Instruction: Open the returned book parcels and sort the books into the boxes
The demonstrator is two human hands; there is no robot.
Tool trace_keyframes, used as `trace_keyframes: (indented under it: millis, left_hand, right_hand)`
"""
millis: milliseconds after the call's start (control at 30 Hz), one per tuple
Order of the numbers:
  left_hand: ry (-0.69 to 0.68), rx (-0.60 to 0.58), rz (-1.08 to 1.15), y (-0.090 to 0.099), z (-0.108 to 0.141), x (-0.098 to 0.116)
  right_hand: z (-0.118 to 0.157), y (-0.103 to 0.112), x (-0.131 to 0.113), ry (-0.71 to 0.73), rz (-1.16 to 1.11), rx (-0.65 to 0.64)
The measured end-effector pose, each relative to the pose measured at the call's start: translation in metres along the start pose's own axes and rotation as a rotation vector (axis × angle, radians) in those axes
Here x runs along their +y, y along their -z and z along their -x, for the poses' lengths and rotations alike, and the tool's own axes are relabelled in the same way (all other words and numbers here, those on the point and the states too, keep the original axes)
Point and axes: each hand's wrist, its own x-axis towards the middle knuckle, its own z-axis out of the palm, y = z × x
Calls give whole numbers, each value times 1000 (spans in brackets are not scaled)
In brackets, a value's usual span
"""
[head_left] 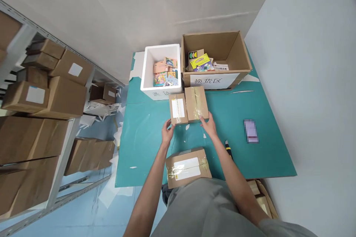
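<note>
Two taped cardboard boxes stand side by side on the green table (150,118). The smaller box (178,108) has a white label, and my left hand (167,132) is at its lower left corner with fingers apart. On the right is the larger box (196,103) with clear tape across it; my right hand (209,124) touches its lower right corner, thumb and fingers spread. Nearer my body lies a wide taped box (188,167) with a white label. A black and yellow cutter (228,149) lies beside my right forearm.
Behind the boxes stand a white foam box (161,91) with booklets and an open carton (236,76) holding books. A blurred phone-like item (251,131) lies on the right. Shelves with cartons (66,98) are at the left; walls rise behind and to the right.
</note>
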Motion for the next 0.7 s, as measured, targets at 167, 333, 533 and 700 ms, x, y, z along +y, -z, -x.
trace_keyframes:
  millis: [167, 333, 533, 700]
  left_hand:
    - [20, -95, 27, -28, 8, -6]
    - [6, -175, -13, -67, -5, 12]
    - [-20, -195, -113, -86, -13, 32]
    - [-205, -87, -322, -39, 33, 17]
  right_hand:
    - [-11, 33, 24, -137, -203, 15]
    - [-25, 58, 41, -167, -184, 88]
    - [-16, 82, 54, -171, -118, 44]
    - [34, 103, 101, -208, 289, 35]
